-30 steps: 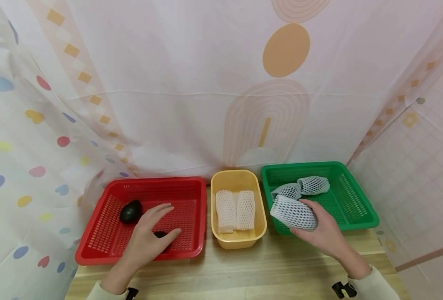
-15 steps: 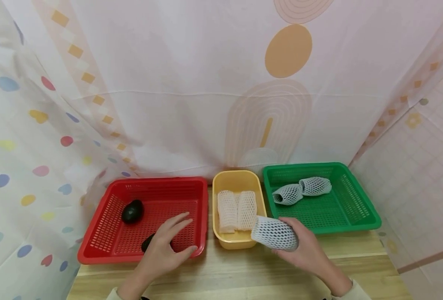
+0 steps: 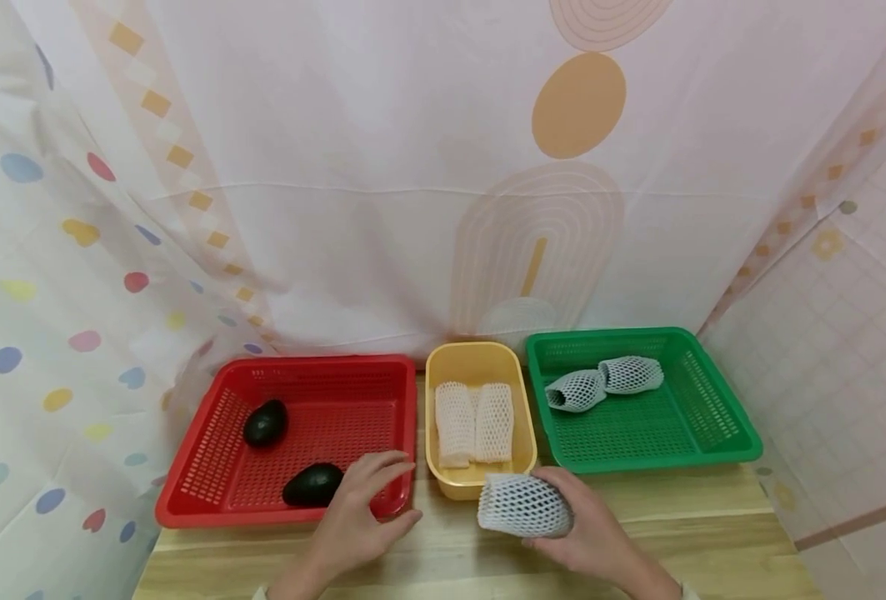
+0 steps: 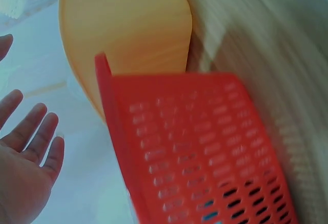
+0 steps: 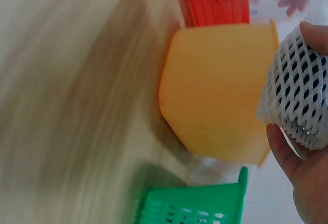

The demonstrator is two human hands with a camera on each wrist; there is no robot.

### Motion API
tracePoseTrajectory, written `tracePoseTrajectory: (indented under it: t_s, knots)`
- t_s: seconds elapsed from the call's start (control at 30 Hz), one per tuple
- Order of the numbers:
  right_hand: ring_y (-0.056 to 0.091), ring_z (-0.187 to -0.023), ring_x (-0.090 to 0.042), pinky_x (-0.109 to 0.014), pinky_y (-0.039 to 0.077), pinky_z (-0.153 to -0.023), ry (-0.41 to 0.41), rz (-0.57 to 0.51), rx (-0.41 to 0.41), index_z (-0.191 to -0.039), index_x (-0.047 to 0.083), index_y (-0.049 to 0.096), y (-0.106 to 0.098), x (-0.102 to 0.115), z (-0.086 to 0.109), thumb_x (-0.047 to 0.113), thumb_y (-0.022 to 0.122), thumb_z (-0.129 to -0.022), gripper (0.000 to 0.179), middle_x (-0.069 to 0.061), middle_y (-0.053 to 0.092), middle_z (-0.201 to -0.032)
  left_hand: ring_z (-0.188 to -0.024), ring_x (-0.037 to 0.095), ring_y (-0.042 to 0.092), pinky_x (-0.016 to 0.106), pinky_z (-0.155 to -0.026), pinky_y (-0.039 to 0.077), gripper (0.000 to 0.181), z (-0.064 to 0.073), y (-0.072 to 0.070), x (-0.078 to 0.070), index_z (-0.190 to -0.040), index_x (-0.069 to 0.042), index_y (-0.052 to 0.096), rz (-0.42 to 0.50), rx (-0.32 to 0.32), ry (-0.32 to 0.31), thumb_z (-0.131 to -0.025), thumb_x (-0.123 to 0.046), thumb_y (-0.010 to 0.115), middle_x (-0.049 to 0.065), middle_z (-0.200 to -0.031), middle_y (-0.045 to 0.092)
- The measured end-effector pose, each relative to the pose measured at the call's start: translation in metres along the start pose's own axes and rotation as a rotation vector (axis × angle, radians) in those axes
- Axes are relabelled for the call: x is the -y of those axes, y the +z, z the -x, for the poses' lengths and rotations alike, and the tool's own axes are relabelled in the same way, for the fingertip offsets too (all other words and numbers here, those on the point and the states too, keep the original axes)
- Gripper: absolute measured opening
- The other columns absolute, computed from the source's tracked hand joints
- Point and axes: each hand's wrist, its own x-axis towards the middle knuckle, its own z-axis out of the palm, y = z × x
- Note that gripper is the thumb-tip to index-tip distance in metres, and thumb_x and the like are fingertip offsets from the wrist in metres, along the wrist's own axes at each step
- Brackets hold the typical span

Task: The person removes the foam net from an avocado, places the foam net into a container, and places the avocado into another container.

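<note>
Clamped between the thumb and fingers of the right hand point(image 3: 591, 533), a white foam net point(image 3: 527, 506) is held above the wooden table point(image 3: 450, 575), with dark contents visible through its mesh. With the yellow bin point(image 3: 458, 492) taken as the clock's centre, the held net is found at 5 o'clock, just beside the near rim; whether the two are touching cannot be told. At 8 o'clock the left hand point(image 3: 360, 517) is positioned with its thumb set apart from its extended fingers, by the near right corner of the red basket point(image 3: 337, 421).

The red basket is sited at 9 o'clock. Two dark, avocado-like fruits are contained in it, well apart: one fruit point(image 3: 266, 423) toward its 10 o'clock side, the other fruit point(image 3: 312, 485) toward its 5 o'clock side. Inside the yellow bin, flattened white sleeves point(image 3: 494, 422) are laid side by side. At 3 o'clock the green basket point(image 3: 660, 433) is placed; toward its 10 o'clock side, two netted items point(image 3: 632, 375) are set end to end. At 12 o'clock, a patterned curtain point(image 3: 367, 258) is hung.
</note>
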Motion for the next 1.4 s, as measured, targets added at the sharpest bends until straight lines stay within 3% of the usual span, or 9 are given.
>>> tracePoseTrajectory:
  t_s: [0.1,0.33,0.43,0.57,0.67,0.93,1.2,1.33,1.4]
  knots:
    - [0.064,-0.111,-0.013,-0.036,0.056,-0.092,-0.021,0.001,0.024,-0.138,0.017,0.060,0.006,0.002,0.004,0.017,0.103,-0.061,0.089,0.005,0.065,-0.131,-0.123,0.022,0.059,0.049,-0.096,0.053,0.061,0.005,0.007,-0.005,-0.126,-0.022,0.073,0.012,0.017,0.012,-0.070,-0.021,0.097,-0.002,-0.133,0.067]
    - [0.063,-0.116,-0.015,-0.045,0.055,-0.095,0.081,0.042,0.122,-0.139,0.015,0.060,0.016,0.005,0.012,0.028,0.099,-0.069,0.081,0.007,0.063,-0.135,-0.118,0.016,0.059,0.036,-0.094,0.054,0.054,0.016,0.025,-0.017,-0.125,-0.024,0.072,0.119,0.073,0.081,-0.076,-0.019,0.094,-0.007,-0.130,0.064]
    - [0.062,-0.120,-0.018,-0.049,0.054,-0.098,0.084,0.046,0.149,-0.141,0.014,0.060,0.022,0.001,0.014,0.030,0.098,-0.071,0.081,0.005,0.062,-0.138,-0.116,0.014,0.059,0.033,-0.092,0.054,0.050,0.019,0.032,-0.020,-0.123,-0.023,0.073,0.158,0.068,0.116,-0.078,-0.016,0.092,-0.006,-0.127,0.065]
    - [0.062,-0.120,-0.017,-0.045,0.054,-0.099,0.076,0.030,0.168,-0.142,0.014,0.059,0.030,-0.007,0.016,0.030,0.097,-0.074,0.079,0.007,0.062,-0.138,-0.111,0.017,0.061,0.036,-0.091,0.054,0.043,0.022,0.044,-0.021,-0.115,-0.017,0.076,0.161,0.038,0.189,-0.076,-0.009,0.091,0.000,-0.119,0.068]
    - [0.062,-0.118,-0.015,-0.041,0.054,-0.098,0.068,0.004,0.186,-0.142,0.013,0.058,0.036,-0.012,0.018,0.030,0.096,-0.076,0.078,0.007,0.062,-0.136,-0.107,0.016,0.063,0.035,-0.089,0.055,0.038,0.025,0.053,-0.021,-0.110,-0.015,0.077,0.159,0.050,0.188,-0.076,-0.005,0.090,0.001,-0.116,0.069]
    - [0.061,-0.118,-0.014,-0.042,0.054,-0.097,0.089,0.005,0.248,-0.144,0.016,0.057,0.050,-0.021,0.021,0.033,0.092,-0.080,0.075,0.005,0.061,-0.136,-0.105,0.015,0.066,0.034,-0.088,0.058,0.032,0.035,0.072,-0.018,-0.107,-0.013,0.077,0.085,0.088,0.048,-0.081,0.004,0.083,-0.004,-0.114,0.069]
    - [0.059,-0.119,-0.013,-0.041,0.052,-0.099,0.194,-0.029,0.337,-0.145,0.024,0.056,0.063,-0.029,0.018,0.040,0.089,-0.082,0.073,0.004,0.060,-0.137,-0.107,0.016,0.067,0.032,-0.087,0.059,0.024,0.038,0.085,-0.009,-0.111,-0.008,0.077,0.202,0.202,-0.111,-0.090,0.003,0.074,0.000,-0.115,0.071]
    - [0.058,-0.121,-0.014,-0.042,0.051,-0.101,0.244,-0.043,0.382,-0.146,0.022,0.056,0.067,-0.033,0.016,0.045,0.087,-0.082,0.075,0.003,0.059,-0.139,-0.107,0.013,0.066,0.031,-0.087,0.059,0.022,0.039,0.088,-0.005,-0.112,-0.007,0.077,0.241,0.253,-0.162,-0.093,0.001,0.071,0.000,-0.115,0.071]
    - [0.058,-0.122,-0.014,-0.042,0.051,-0.101,0.269,-0.051,0.397,-0.146,0.022,0.056,0.069,-0.034,0.016,0.046,0.087,-0.082,0.076,0.003,0.059,-0.140,-0.106,0.012,0.066,0.031,-0.087,0.059,0.022,0.039,0.090,-0.004,-0.112,-0.007,0.077,0.255,0.252,-0.157,-0.092,0.002,0.071,-0.002,-0.114,0.071]
